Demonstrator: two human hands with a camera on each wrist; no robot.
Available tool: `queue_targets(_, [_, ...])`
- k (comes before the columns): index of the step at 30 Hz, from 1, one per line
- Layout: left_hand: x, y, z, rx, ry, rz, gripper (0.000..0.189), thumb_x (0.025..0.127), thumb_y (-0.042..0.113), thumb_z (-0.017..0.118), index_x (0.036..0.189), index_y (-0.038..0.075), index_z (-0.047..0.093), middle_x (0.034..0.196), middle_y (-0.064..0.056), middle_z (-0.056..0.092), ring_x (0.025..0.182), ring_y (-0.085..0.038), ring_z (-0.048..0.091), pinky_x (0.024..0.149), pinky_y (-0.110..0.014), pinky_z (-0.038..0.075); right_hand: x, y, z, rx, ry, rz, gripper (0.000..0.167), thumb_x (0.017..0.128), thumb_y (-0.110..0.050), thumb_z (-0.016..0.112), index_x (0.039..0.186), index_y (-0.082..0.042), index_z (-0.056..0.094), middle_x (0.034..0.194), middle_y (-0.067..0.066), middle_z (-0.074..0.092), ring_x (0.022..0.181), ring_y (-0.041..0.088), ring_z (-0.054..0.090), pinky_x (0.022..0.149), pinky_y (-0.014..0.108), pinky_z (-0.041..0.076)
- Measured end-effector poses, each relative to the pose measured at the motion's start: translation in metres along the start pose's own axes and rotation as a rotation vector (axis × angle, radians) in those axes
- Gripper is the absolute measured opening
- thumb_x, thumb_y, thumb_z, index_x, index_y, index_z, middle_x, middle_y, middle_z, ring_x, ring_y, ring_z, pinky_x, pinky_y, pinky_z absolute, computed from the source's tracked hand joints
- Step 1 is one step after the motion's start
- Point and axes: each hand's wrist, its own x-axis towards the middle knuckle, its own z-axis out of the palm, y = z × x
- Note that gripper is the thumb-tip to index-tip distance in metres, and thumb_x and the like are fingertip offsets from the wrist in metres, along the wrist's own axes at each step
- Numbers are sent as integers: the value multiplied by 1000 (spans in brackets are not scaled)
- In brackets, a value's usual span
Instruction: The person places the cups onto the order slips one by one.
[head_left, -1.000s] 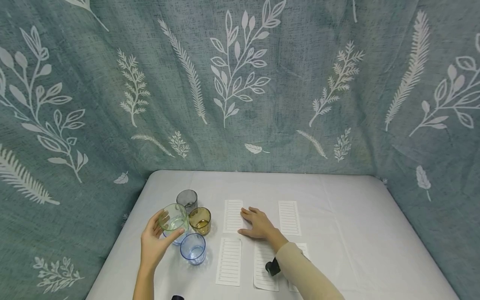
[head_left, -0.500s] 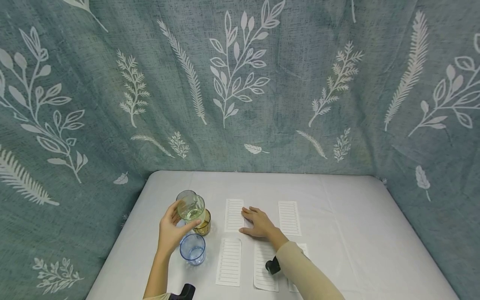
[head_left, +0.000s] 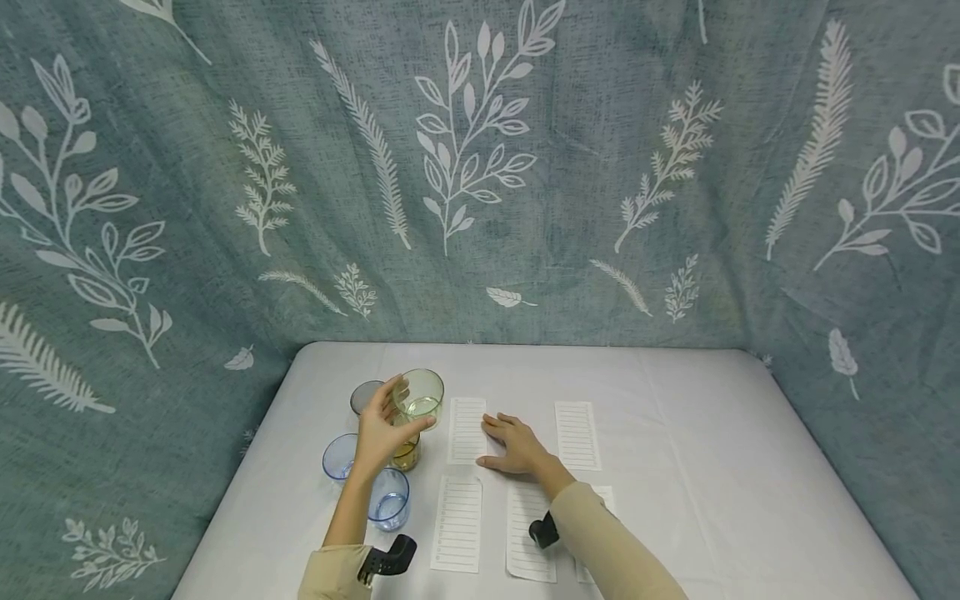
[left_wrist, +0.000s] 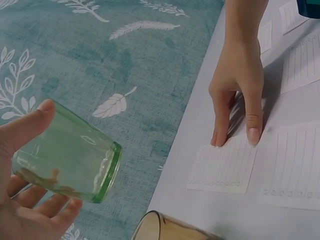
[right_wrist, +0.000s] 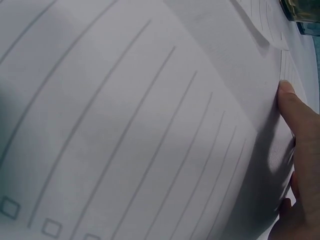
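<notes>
A clear green-tinted drinking glass (head_left: pixel 420 398) is held up off the table in my left hand (head_left: pixel 381 433). In the left wrist view the thumb and fingers grip the green glass (left_wrist: pixel 75 155) from either side, its thick base facing away from the palm. My right hand (head_left: pixel 516 447) rests its fingertips on the right edge of a lined paper slip (head_left: pixel 467 433), left of the table's middle. From the left wrist view, thumb and fingers of the right hand (left_wrist: pixel 237 95) point straight down onto that slip. Beneath the left hand stands an amber glass (head_left: pixel 407 455), partly hidden.
Around the left forearm stand a grey glass (head_left: pixel 363 396), a blue glass (head_left: pixel 339 457) and another blue glass (head_left: pixel 390 504). More lined slips lie nearby: one near left (head_left: pixel 457 525), one far right (head_left: pixel 577 436), others partly under the right sleeve (head_left: pixel 600 533). A patterned curtain (head_left: pixel 480 208) hangs behind.
My left hand has carried the green glass rightward and away from me, from over the blue glass to beside the far left slip. The right hand stays almost still.
</notes>
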Motion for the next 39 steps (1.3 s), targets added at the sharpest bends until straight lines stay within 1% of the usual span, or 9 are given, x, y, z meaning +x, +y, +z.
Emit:
queue_targets(5, [10, -7, 10, -7, -29, 1, 80, 69, -3, 80, 137, -7, 37, 139, -27, 42, 129, -42, 40, 110, -49, 30, 0, 0, -1, 10, 15, 10, 73, 80, -45, 71, 135, -1, 49, 144, 9, 44, 133, 36, 36, 104, 57, 33])
queue_targets(13, [20, -16, 27, 2, -57, 18, 77, 72, 2, 80, 136, -7, 39, 138, -27, 43, 129, -43, 39, 109, -50, 32, 1, 0, 1, 14, 1, 38, 73, 81, -47, 69, 137, -5, 48, 146, 5, 42, 135, 34, 33, 107, 56, 30])
queue_targets(16, [19, -7, 33, 18, -72, 19, 76, 72, 0, 78, 135, -10, 37, 138, -31, 41, 129, -46, 37, 108, -53, 31, 1, 0, 1, 14, 6, 31, 72, 81, -45, 70, 136, -3, 48, 145, 7, 42, 134, 35, 34, 106, 57, 31])
queue_targets(21, [12, 10, 41, 29, -75, -20, 73, 73, -3, 75, 134, -13, 36, 137, -33, 39, 128, -49, 36, 106, -55, 32, 0, -2, 1, 27, 1, 24, 71, 82, -41, 70, 135, -1, 49, 145, 10, 42, 134, 38, 34, 105, 60, 31])
queue_targets(24, [11, 8, 46, 13, -57, -44, 72, 73, -4, 75, 134, -13, 37, 137, -33, 40, 128, -49, 36, 107, -55, 31, 0, -2, 2, 24, -8, 25, 71, 82, -42, 70, 136, -2, 48, 145, 10, 42, 134, 38, 33, 104, 60, 30])
queue_targets(26, [12, 2, 50, 10, -48, -39, 72, 73, -4, 75, 134, -13, 37, 137, -33, 39, 126, -51, 36, 106, -56, 32, 1, -1, 3, 15, -10, 23, 71, 83, -42, 69, 136, -2, 47, 145, 9, 42, 134, 38, 33, 104, 59, 31])
queue_targets(29, [19, -21, 56, 25, -28, -29, 75, 71, -1, 79, 134, -10, 38, 137, -31, 40, 125, -49, 39, 106, -55, 33, 2, 0, 3, 7, -4, 14, 70, 82, -42, 70, 136, -2, 48, 145, 9, 42, 134, 38, 34, 104, 58, 32])
queue_targets(33, [27, -48, 63, 66, -9, -41, 78, 70, 6, 82, 135, -3, 41, 137, -25, 44, 125, -42, 43, 105, -51, 36, 2, 0, 2, 5, -5, 16, 70, 82, -42, 70, 135, -2, 49, 145, 8, 43, 134, 37, 34, 105, 57, 32])
queue_targets(39, [28, -55, 68, 116, -26, -37, 78, 69, 9, 83, 134, -5, 41, 133, -29, 47, 124, -42, 44, 105, -49, 38, 3, -1, 0, 0, -17, 30, 72, 81, -44, 70, 135, -2, 49, 145, 8, 43, 134, 37, 34, 105, 57, 32])
